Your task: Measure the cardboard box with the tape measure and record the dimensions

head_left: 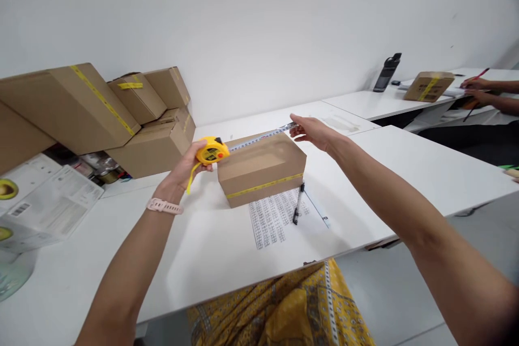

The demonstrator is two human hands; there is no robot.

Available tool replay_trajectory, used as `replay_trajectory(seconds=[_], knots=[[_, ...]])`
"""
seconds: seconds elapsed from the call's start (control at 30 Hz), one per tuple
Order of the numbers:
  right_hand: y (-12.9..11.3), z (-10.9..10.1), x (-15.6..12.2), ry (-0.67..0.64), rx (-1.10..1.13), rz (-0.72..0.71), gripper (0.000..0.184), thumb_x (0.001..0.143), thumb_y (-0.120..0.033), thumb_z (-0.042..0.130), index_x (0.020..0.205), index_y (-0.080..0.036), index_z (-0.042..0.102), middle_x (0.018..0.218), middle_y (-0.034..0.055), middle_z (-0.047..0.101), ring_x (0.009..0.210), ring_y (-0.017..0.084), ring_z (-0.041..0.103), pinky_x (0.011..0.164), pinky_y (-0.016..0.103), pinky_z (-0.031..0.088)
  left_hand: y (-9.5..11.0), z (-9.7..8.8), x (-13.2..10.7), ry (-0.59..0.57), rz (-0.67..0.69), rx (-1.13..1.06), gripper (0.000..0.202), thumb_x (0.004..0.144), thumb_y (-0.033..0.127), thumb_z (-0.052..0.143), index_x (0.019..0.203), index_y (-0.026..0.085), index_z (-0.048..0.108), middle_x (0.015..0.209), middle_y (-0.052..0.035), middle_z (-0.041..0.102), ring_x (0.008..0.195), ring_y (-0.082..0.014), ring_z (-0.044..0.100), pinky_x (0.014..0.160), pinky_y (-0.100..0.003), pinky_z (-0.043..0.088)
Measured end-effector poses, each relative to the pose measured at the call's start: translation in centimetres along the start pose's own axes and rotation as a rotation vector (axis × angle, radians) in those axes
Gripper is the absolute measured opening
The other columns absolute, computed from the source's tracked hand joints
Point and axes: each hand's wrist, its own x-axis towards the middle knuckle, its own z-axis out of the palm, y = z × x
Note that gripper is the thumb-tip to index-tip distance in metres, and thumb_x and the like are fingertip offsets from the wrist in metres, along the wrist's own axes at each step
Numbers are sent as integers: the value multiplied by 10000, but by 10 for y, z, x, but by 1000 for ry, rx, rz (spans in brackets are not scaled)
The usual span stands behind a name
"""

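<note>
My left hand (pixel 187 166) is closed around a yellow tape measure (pixel 212 151) at the near-left corner of a brown cardboard box (pixel 263 169) with a yellow strip. Its blade (pixel 259 138) runs along the box's top back edge. My right hand (pixel 311 131) pinches the blade's end at the box's far right corner. The box stands on a white table (pixel 227 248), partly on a printed sheet (pixel 275 219). A black pen (pixel 299 204) lies on that sheet just right of the box.
Several stacked cardboard boxes (pixel 101 108) crowd the table's left side, with white cartons (pixel 44 200) in front of them. On a far table stand a black bottle (pixel 388 72) and another box (pixel 428 86), where another person's hands (pixel 478 89) hold a red pencil.
</note>
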Motion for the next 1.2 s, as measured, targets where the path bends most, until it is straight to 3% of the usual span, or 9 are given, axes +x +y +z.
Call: replay_trajectory(seconds=[0.13, 0.3, 0.5, 0.73, 0.87, 1.0, 1.1, 1.2], knots=[[26, -19, 15, 136, -195, 76, 302, 944, -414, 655, 794, -153, 630, 864, 70, 669, 781, 130, 578, 734, 258, 470, -7, -41, 4, 98, -115, 34, 414, 791, 407, 677, 1102, 135, 694, 869, -92, 759, 579, -154, 631, 483, -240, 533], [54, -6, 14, 140, -288, 106, 337, 863, -476, 704, 757, -166, 624, 880, 65, 673, 813, 164, 567, 724, 283, 420, -18, -64, 3, 127, -170, 51, 364, 787, 373, 724, 1061, 137, 694, 869, -87, 748, 666, -196, 684, 487, -247, 546], [58, 1, 16, 170, -389, 114, 422, 808, -593, 707, 841, -194, 572, 1005, 95, 684, 871, 206, 582, 679, 299, 401, -20, -61, 9, 83, -199, 33, 335, 810, 380, 717, 1047, 143, 711, 872, -95, 750, 600, -167, 643, 511, -260, 563], [60, 1, 15, 53, -335, 210, 489, 866, -651, 627, 945, -169, 647, 1122, 149, 721, 898, 246, 649, 730, 342, 475, -28, -61, 12, 69, -191, 20, 389, 796, 421, 720, 1056, 131, 716, 929, -124, 755, 669, -190, 658, 529, -275, 570], [56, 3, 14, 90, -420, 180, 437, 865, -613, 655, 868, -176, 667, 1061, 140, 732, 895, 255, 654, 737, 348, 478, -29, -62, 11, 74, -186, 52, 418, 782, 450, 752, 1076, 154, 722, 904, -93, 752, 679, -183, 654, 573, -287, 591], [40, 2, 16, 126, -629, 124, 384, 899, -514, 664, 694, -194, 605, 872, 94, 702, 812, 222, 614, 719, 338, 440, -12, -60, 4, 74, -146, 92, 409, 768, 422, 782, 1068, 150, 723, 1031, -106, 756, 890, -222, 692, 677, -290, 611], [23, -1, 20, 173, -511, 61, 361, 945, -431, 629, 678, -192, 589, 819, 77, 674, 775, 180, 584, 717, 315, 447, -4, -46, -20, -96, -100, 135, 429, 806, 420, 772, 1127, 142, 710, 1176, -138, 733, 1011, -246, 690, 741, -288, 608], [10, 7, 30, 214, -297, -113, 346, 950, -435, 635, 703, -196, 589, 819, 58, 665, 772, 153, 573, 738, 292, 469, -20, -7, -62, -408, -190, -12, 583, 777, 502, 796, 1225, 165, 631, 1129, -133, 715, 745, -220, 723, 661, -361, 626]])
